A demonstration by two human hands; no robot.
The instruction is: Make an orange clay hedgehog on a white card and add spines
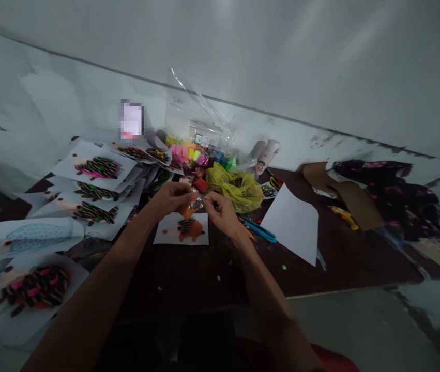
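Observation:
My left hand point(171, 199) and my right hand point(222, 212) meet above a small white sheet point(163, 235) that bears an orange and dark hedgehog figure. Between the fingers of both hands is a lump of orange clay in a clear wrapper point(189, 208). The left hand grips it from the left, and the right hand pinches the wrapper from the right. Both forearms reach in from the bottom of the view.
Several finished hedgehog sheets point(95, 168) lie fanned out at the left. Coloured clay packs point(188, 152), a yellow plastic bag point(235, 188), a blank white sheet point(293, 225), blue scissors point(260, 231) and brown cardboard point(353, 199) sit on the dark table point(212, 274). The wall is close behind.

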